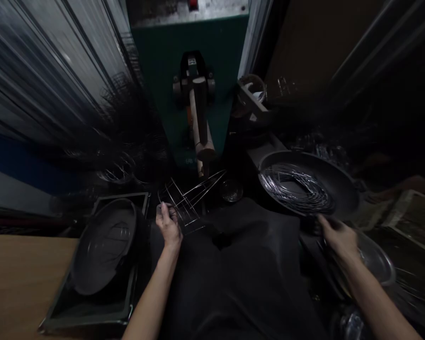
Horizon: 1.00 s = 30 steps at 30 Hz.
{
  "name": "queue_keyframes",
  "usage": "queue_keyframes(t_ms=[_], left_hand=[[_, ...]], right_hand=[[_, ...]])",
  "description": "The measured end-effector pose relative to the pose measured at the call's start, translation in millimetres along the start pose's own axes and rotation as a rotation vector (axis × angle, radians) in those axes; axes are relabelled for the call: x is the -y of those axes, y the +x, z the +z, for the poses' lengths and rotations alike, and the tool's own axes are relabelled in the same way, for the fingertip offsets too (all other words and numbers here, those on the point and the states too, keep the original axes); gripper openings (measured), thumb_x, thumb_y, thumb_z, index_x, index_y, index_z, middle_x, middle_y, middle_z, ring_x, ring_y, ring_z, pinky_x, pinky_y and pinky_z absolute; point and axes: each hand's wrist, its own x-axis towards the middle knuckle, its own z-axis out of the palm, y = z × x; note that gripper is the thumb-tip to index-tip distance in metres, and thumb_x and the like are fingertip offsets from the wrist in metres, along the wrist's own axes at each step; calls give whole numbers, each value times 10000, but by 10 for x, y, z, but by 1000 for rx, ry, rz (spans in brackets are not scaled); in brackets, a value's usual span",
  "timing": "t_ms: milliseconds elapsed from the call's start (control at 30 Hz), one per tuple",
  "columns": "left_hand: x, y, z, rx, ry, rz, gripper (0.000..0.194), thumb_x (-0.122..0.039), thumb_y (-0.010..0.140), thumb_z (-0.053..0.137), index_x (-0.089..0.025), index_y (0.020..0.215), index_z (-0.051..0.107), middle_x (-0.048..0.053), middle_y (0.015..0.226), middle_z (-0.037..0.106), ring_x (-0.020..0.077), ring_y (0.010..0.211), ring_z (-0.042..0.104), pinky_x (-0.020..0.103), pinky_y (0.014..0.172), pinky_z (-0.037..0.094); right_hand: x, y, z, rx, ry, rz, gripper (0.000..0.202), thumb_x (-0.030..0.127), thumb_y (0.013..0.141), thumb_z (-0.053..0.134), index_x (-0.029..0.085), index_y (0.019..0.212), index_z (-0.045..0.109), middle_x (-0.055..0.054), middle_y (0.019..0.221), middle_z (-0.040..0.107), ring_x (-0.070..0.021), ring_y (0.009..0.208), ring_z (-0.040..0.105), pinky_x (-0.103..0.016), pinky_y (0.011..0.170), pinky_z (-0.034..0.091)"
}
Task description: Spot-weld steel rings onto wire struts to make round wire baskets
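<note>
"While the left hand [169, 224] pinches the wire frame [192, 208] at its near left corner, how does the frame lie from those fingers?"

"It reaches away and to the right of them; its long wires slant up towards the foot of the green machine [212, 47], whose rounded bar [203, 137] juts out just beyond; the thumb and fingers are closed together on the thin metal."

"And the right hand [340, 238]?"

"It is at the near edge of the round dish [343, 189], well apart from the frame; its fingertips are lost in the dark there, so I cannot tell whether they are clamped on anything."

"Which hand is nearer the bundle of wires [304, 196]?"

"The right, clearly; the bundle lies in loose curves along the dish's left and near edges, just beyond that hand, with its long axis running roughly from the left edge towards the near one; the left hand is across the dark-clad lap [241, 264], with the shallow basin [102, 250] on its outer side, tilted over the tray [92, 321]."
</note>
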Motion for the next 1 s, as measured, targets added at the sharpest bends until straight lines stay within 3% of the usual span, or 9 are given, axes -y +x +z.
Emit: queue_keyframes(t_ms=[33, 100, 167, 300, 467, 600, 1000], left_hand=[[-2, -6, -2, -10, -1, -4, 395, -521, 727, 677, -166, 744, 507, -89, 523, 348, 18, 382, 240, 154, 363, 145], [-9, -22, -9, -24, 2, -15, 397, -529, 728, 672, -169, 749, 507, -93, 515, 339, 18, 370, 221, 159, 355, 124], [-16, -37, -25, -17, 5, -18, 395, -528, 730, 671, -170, 751, 505, -96, 510, 330, 18, 363, 208, 161, 350, 114], [-17, -32, -71, -3, 14, -8, 399, -538, 735, 665, -172, 755, 507, -97, 503, 319, 23, 364, 211, 154, 347, 130], [26, 33, -115, -12, 44, 51, 432, -557, 710, 685, -160, 731, 516, -71, 551, 387, 28, 434, 327, 124, 391, 244], [70, 71, -127, -14, 82, 65, 452, -584, 725, 659, -160, 710, 503, -69, 547, 387, 31, 443, 334, 121, 405, 267], [38, 121, -35, -21, 110, 46, 461, -604, 708, 657, -168, 712, 509, -72, 523, 402, 41, 427, 366, 130, 404, 305]], right_hand=[[334, -136, 180, 74, 168, 113, 131, 327, 670, 633, 209, 626, 597, -82, 663, 606, -249, 721, 625, -395, 694, 503], [959, -423, 567, 362, 468, 257, 172, 285, 636, 701, 172, 763, 674, -63, 758, 665, -200, 716, 642, -325, 699, 534], [1461, -673, 919, 545, 647, 283, 253, 290, 592, 780, 147, 782, 693, -59, 772, 682, -169, 690, 643, -268, 663, 541], [2018, -958, 1322, 666, 777, 248, 332, 362, 547, 843, 122, 717, 687, -41, 652, 651, -126, 558, 599, -209, 513, 493], [2208, -1119, 1372, 703, 970, 307, 428, 409, 464, 875, 119, 715, 685, -31, 642, 637, -104, 552, 573, -178, 465, 425], [2242, -1228, 1379, 694, 1045, 391, 430, 377, 412, 895, 128, 695, 687, -20, 640, 638, -105, 575, 584, -166, 459, 404], [2342, -1282, 1395, 668, 1103, 505, 359, 252, 426, 888, 114, 695, 695, -12, 640, 642, -85, 593, 578, -149, 495, 408]])
